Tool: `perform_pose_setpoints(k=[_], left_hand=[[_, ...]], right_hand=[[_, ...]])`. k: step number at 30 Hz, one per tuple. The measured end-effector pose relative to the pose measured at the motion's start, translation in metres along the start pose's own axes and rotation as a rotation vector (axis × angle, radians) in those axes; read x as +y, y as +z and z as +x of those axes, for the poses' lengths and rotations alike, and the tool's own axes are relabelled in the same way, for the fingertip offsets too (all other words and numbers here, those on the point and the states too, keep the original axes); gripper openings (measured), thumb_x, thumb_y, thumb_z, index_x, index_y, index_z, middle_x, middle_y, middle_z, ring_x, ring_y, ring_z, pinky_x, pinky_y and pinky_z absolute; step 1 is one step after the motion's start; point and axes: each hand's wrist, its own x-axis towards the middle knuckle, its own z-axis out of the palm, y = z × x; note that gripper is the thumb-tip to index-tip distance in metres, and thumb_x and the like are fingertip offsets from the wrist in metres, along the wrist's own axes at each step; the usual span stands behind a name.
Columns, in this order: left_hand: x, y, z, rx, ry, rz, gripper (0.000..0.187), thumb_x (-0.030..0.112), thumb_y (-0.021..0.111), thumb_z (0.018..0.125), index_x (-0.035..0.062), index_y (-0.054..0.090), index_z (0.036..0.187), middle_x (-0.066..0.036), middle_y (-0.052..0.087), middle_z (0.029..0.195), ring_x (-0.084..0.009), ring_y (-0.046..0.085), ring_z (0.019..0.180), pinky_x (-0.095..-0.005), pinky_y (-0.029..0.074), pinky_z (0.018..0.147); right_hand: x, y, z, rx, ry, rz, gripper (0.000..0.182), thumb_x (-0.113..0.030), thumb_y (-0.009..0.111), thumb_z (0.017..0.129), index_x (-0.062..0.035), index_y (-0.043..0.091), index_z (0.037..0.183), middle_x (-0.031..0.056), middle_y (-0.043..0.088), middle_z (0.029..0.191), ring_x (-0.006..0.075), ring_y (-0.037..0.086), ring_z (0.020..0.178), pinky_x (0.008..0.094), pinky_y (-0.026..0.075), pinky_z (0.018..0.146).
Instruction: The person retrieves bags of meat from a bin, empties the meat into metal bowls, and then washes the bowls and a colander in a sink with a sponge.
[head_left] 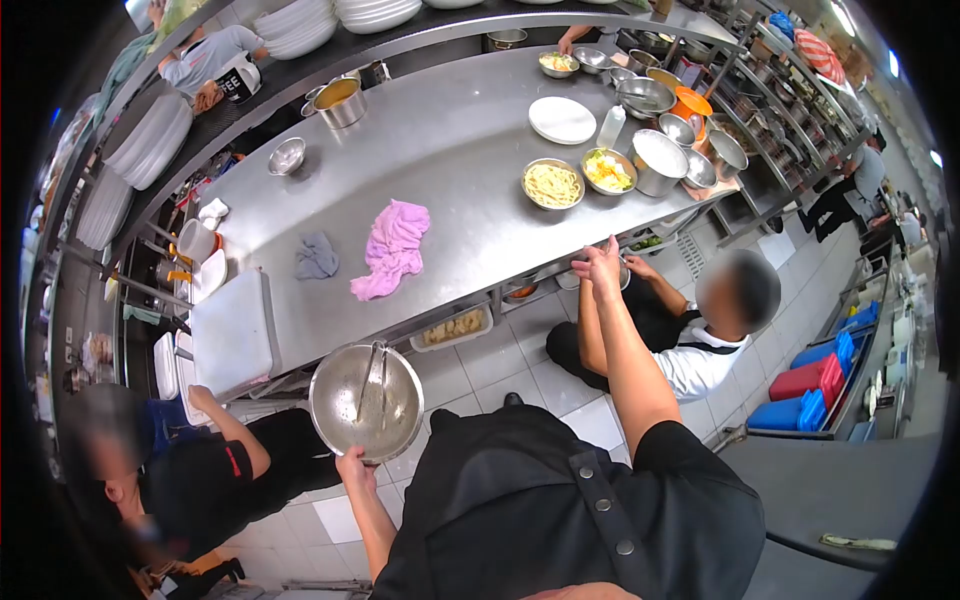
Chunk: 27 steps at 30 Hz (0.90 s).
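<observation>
My left hand [352, 464] grips the rim of a wide steel bowl [345, 385] with metal tongs [372, 372] lying inside it, held low over the tiled floor. My right hand [598, 266] is stretched out to the front edge of the long steel table [450, 170], fingers spread and nothing visible in it. Just beyond that hand sit a steel bowl of pale noodles [552, 184] and a bowl of yellow food [607, 170]. A pink cloth [392, 246] and a grey cloth [317, 257] lie on the table between the two hands.
A person in a white shirt and dark apron [715, 330] crouches right below my right arm. Another person in black [200, 470] crouches by my left hand. A white cutting board [232, 332], a white plate [561, 119], pots and several bowls crowd the table's ends.
</observation>
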Motion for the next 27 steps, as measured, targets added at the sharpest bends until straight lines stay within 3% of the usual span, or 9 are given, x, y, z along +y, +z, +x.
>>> perform_pose_setpoints(k=[3,6,14,17,18,19,21,22,27], left_hand=[[0.004,-0.010,-0.002,-0.006,-0.005,0.051,0.049,0.004,0.059,0.079,-0.0015,0.055,0.127,-0.017,0.065,0.110,-0.0349,0.070,0.087,-0.0489,0.060,0.064],[0.003,-0.012,-0.002,0.044,-0.011,-0.007,0.048,0.004,0.059,0.078,-0.0006,0.055,0.126,-0.015,0.066,0.107,-0.0338,0.070,0.085,-0.0478,0.059,0.061],[-0.003,-0.013,0.014,0.029,0.008,0.001,0.042,0.004,0.060,0.078,0.0007,0.057,0.120,-0.014,0.065,0.105,-0.0342,0.069,0.087,-0.0519,0.057,0.065],[-0.011,0.001,0.009,0.048,0.020,-0.014,0.039,0.005,0.061,0.079,-0.0002,0.058,0.117,-0.014,0.064,0.106,-0.0344,0.069,0.089,-0.0527,0.058,0.069],[-0.012,0.009,0.004,0.056,0.021,-0.030,0.037,0.005,0.061,0.079,-0.0009,0.058,0.116,-0.014,0.064,0.106,-0.0342,0.069,0.089,-0.0524,0.058,0.070],[-0.016,0.014,0.000,0.067,0.017,-0.028,0.037,0.005,0.061,0.079,-0.0009,0.058,0.116,-0.014,0.064,0.106,-0.0342,0.069,0.089,-0.0524,0.058,0.070],[-0.024,0.022,-0.007,0.056,0.024,-0.068,0.038,0.006,0.060,0.080,-0.0023,0.058,0.117,-0.015,0.064,0.108,-0.0346,0.068,0.093,-0.0521,0.058,0.073],[-0.027,0.027,-0.011,0.039,0.013,-0.078,0.039,0.006,0.060,0.080,-0.0021,0.058,0.118,-0.015,0.064,0.110,-0.0347,0.068,0.097,-0.0518,0.058,0.076],[-0.050,0.038,-0.025,0.090,-0.019,-0.107,0.051,0.001,0.060,0.077,-0.0076,0.053,0.127,-0.020,0.062,0.115,-0.0394,0.068,0.101,-0.0568,0.060,0.084]], right_hand=[[-0.002,0.006,-0.005,0.035,-0.016,0.026,0.096,-0.013,0.062,0.094,-0.0122,-0.005,0.164,0.0224,0.058,0.132,0.0279,0.073,0.076,0.0354,0.059,0.060],[-0.007,0.014,-0.012,0.051,-0.070,0.031,0.096,-0.011,0.064,0.094,-0.0134,-0.001,0.165,0.0228,0.055,0.136,0.0272,0.073,0.077,0.0347,0.059,0.061],[-0.052,0.014,-0.012,-0.037,-0.384,-0.224,0.093,-0.007,0.072,0.088,-0.0156,0.020,0.164,0.0216,0.057,0.141,0.0218,0.076,0.083,0.0309,0.056,0.062],[-0.069,0.010,-0.017,-0.136,-0.449,-0.308,0.093,-0.006,0.071,0.088,-0.0156,0.019,0.164,0.0219,0.058,0.140,0.0206,0.076,0.085,0.0310,0.057,0.064],[-0.065,0.006,-0.008,-0.156,-0.471,-0.231,0.092,-0.008,0.069,0.090,-0.0129,0.015,0.165,0.0237,0.056,0.141,0.0248,0.075,0.085,0.0327,0.058,0.067],[-0.061,0.000,0.002,-0.163,-0.461,-0.234,0.092,-0.008,0.069,0.090,-0.0129,0.015,0.165,0.0237,0.056,0.141,0.0248,0.075,0.085,0.0327,0.058,0.067],[-0.045,-0.013,0.028,-0.028,-0.062,0.212,0.092,-0.010,0.067,0.092,-0.0126,0.009,0.165,0.0250,0.052,0.141,0.0306,0.074,0.086,0.0351,0.060,0.064],[-0.030,-0.018,0.035,-0.064,-0.016,0.220,0.093,-0.014,0.066,0.093,-0.0100,0.006,0.164,0.0250,0.054,0.138,0.0347,0.074,0.086,0.0397,0.061,0.064],[0.012,-0.022,0.015,-0.172,0.069,0.190,0.094,-0.018,0.068,0.095,-0.0083,0.004,0.164,0.0224,0.055,0.137,0.0326,0.074,0.085,0.0398,0.061,0.066]])
